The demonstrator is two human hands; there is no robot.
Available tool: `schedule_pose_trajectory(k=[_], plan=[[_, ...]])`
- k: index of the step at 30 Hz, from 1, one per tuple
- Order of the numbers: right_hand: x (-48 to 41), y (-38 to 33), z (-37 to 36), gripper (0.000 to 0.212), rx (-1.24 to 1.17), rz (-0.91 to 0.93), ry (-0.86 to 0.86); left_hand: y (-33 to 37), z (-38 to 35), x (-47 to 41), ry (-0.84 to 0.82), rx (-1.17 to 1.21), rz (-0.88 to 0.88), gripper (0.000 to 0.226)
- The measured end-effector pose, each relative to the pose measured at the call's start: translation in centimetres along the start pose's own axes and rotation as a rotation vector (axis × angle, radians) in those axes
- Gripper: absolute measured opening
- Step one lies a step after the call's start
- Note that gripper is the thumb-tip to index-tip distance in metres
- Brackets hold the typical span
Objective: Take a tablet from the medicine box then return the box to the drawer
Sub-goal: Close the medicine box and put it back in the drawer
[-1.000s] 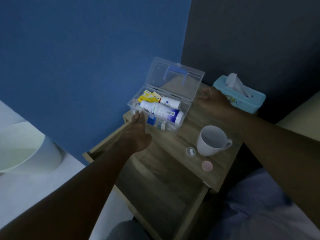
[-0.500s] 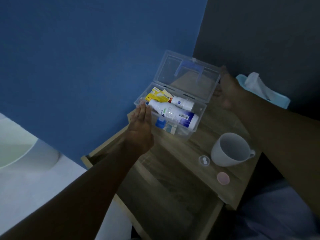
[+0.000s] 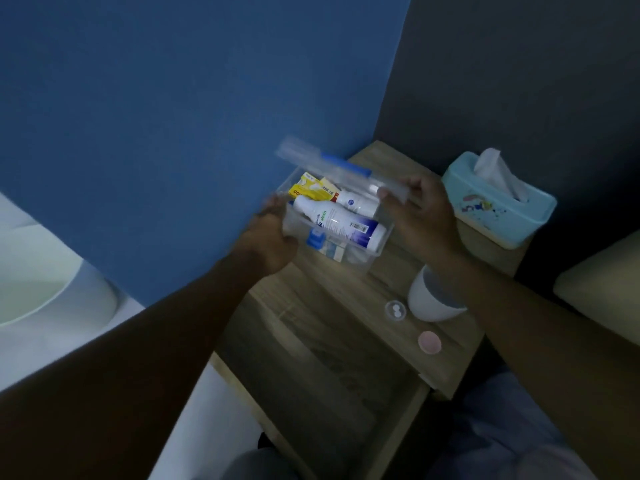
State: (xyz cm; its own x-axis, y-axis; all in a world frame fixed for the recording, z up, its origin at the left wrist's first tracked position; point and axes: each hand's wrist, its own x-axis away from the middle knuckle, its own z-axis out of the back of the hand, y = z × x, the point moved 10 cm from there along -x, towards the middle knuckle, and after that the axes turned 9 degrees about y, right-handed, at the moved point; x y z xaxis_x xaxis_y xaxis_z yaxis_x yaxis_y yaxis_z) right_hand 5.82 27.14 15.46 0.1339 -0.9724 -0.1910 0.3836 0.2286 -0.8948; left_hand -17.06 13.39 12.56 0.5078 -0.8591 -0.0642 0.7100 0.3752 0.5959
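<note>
The clear plastic medicine box (image 3: 363, 258) sits on the wooden nightstand top (image 3: 332, 299), holding white bottles and a yellow packet. Its lid (image 3: 332, 168), with a blue handle, is tilted halfway down and blurred. My right hand (image 3: 419, 213) grips the lid's right edge. My left hand (image 3: 270, 237) holds the box's left end. A small clear cap (image 3: 395, 310) with two white tablets lies on the top beside the mug. The open drawer (image 3: 322, 386) extends below, toward me.
A white mug (image 3: 429, 299) stands right of the cap, partly behind my right forearm. A pink round lid (image 3: 429, 342) lies near the nightstand's front edge. A light-blue tissue box (image 3: 498, 199) sits at the back right. A blue wall runs along the left.
The lid has swung down from upright to about half closed under my right hand. My left hand has moved from flat against the box's front to gripping its left end.
</note>
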Motion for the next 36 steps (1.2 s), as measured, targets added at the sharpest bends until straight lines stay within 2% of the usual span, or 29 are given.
schedule_pose_trajectory(k=[3,5,8,11,14,19,25,27,30,33,36], plan=[[1.9,-0.3,-1.1,0.051,0.117,0.118,-0.093,-1.5,1.7,-0.3,0.134,-0.037,0.160,0.072],[2.8,-1.2,-1.7,0.053,0.228,0.247,-0.129,-0.8,1.9,-0.7,0.158,-0.064,0.117,0.074],[3.6,-1.7,-2.4,0.060,0.364,0.336,-0.159,0.7,2.0,-1.2,0.167,-0.078,0.010,0.073],[4.1,-1.6,-2.6,0.064,0.463,0.374,-0.150,1.9,0.8,-1.9,0.091,-0.117,-0.094,0.072],[4.3,-1.3,-2.9,0.060,0.552,0.405,-0.147,1.9,-0.5,-2.4,0.038,-0.218,-0.110,0.071],[4.5,-0.9,-3.2,0.063,0.598,0.405,-0.151,1.6,-0.7,-2.7,0.120,-0.269,-0.066,0.065],[4.4,-1.5,-3.4,0.062,0.637,0.423,-0.178,1.9,-0.4,-2.4,0.128,-0.308,-0.123,0.060],[4.1,-1.8,-3.2,0.060,0.557,0.365,-0.167,2.6,0.4,-2.8,0.158,-0.307,-0.151,0.052],[2.9,-1.2,-1.6,0.052,0.275,0.115,-0.040,2.2,2.3,-4.1,0.238,-0.138,-0.074,0.043],[1.1,0.8,-0.2,0.057,0.134,-0.117,0.090,1.4,2.9,-5.2,0.277,-0.002,-0.021,0.042],[0.0,3.3,-0.9,0.064,0.145,-0.333,-0.008,-0.6,1.7,-6.4,0.201,0.107,0.114,0.049]])
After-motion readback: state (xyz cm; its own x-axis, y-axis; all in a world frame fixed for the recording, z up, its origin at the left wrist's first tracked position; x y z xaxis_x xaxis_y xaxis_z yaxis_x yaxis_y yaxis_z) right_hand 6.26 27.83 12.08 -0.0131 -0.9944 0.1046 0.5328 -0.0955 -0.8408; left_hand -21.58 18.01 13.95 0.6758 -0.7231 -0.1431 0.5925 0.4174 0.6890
